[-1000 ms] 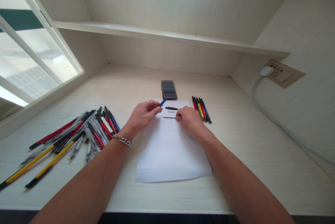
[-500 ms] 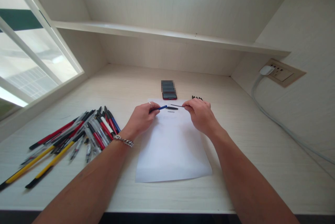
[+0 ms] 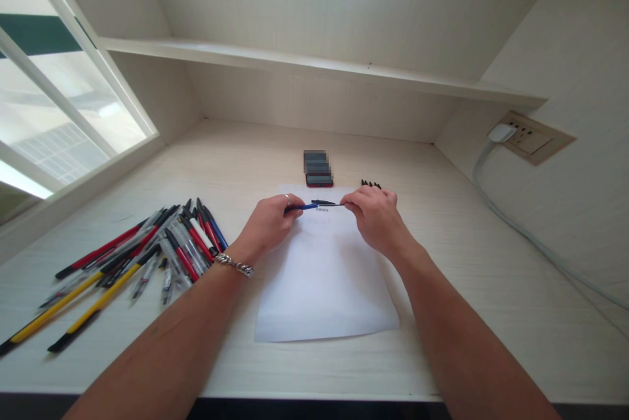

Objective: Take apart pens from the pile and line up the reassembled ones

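Observation:
Above a white sheet of paper, my left hand pinches a blue pen barrel that points right. Opposite it, my right hand has its fingers closed on a thin dark pen refill. The refill's left tip meets the open end of the blue barrel; how far in it sits I cannot tell. Just behind them a black pen part, perhaps a cap, lies on the paper. A small dark spring-like or printed mark shows on the sheet below the barrel.
A heap of pens in red, black, blue, clear and yellow spreads over the left of the desk. A phone lies behind the paper. Several black pen pieces stand behind my right hand. A cable runs from the wall socket at right.
The refill and the blue barrel have come together from a small gap, end to end. My left hand has shifted slightly right, and the barrel has levelled.

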{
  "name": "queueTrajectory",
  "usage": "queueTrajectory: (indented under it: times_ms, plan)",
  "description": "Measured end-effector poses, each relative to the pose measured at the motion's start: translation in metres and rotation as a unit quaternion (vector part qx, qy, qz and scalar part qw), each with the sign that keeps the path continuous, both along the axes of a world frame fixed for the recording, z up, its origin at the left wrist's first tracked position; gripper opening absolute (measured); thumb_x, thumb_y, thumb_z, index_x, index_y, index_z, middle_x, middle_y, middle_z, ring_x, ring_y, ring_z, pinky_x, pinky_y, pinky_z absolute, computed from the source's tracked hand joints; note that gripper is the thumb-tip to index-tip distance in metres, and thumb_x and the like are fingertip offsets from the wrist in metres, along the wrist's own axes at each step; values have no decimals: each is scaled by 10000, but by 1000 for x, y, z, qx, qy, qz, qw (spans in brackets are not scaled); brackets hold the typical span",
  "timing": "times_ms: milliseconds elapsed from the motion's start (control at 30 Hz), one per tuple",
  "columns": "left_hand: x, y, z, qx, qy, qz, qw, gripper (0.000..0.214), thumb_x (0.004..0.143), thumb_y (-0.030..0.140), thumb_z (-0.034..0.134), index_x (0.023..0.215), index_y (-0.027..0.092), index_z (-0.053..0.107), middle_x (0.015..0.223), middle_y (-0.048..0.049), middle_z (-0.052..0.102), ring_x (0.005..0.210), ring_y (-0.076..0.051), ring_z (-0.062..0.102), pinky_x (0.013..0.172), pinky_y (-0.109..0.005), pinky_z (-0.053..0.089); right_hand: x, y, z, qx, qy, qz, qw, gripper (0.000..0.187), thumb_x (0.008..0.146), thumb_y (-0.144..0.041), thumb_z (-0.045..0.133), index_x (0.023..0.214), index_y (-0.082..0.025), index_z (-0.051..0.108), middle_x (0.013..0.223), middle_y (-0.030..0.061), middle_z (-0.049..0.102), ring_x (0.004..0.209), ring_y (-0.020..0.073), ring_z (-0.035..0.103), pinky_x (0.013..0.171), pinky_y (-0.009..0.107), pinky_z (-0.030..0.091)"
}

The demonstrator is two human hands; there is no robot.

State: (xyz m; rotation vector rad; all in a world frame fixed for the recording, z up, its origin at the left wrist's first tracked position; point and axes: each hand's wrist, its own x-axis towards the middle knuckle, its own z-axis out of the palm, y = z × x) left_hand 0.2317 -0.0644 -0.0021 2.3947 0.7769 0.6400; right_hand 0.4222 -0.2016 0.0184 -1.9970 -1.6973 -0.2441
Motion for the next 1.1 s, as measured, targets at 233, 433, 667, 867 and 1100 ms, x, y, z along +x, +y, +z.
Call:
queueTrajectory:
  times_ms: [233,433,667,867,1100]
  plan:
    - [4,-9,0,15,4,-39,999,204,844,233,527,956,248,696,927,1,725,861,-189,640,789,-295,464,-18,1,4,17,-16,47,999,187,908,-156,519,879,-227,690,901,26,699,887,179,583,873,366,242]
    - [3,-11,1,-2,1,-51,999,207,853,237,520,963,260,694,957,14,731,878,-182,649,801,-286,466,-23,4,2,36,29,59,997,149,886,-152,557,867,-230,682,896,4,731,865,174,619,882,356,268]
    - [3,-11,2,-6,-1,-64,998,247,851,196,492,979,259,694,942,19,729,856,-169,649,793,-270,478,-20,6,-2,32,68,49,996,126,887,-210,575,854,-239,693,894,-4,743,795,167,628,887,353,295]
    - [2,-9,1,-18,2,-55,998,261,843,189,485,994,253,687,957,4,726,865,-177,649,806,-283,485,-23,7,-2,34,113,47,992,129,886,-290,586,945,-243,691,920,12,737,848,188,641,897,355,347]
    - [-1,-1,1,-19,4,-17,1000,236,844,217,490,974,232,686,948,-13,722,876,-190,643,809,-288,480,-8,11,-11,111,218,-64,968,287,942,-364,448,1025,-196,666,933,57,711,817,183,634,737,295,448]
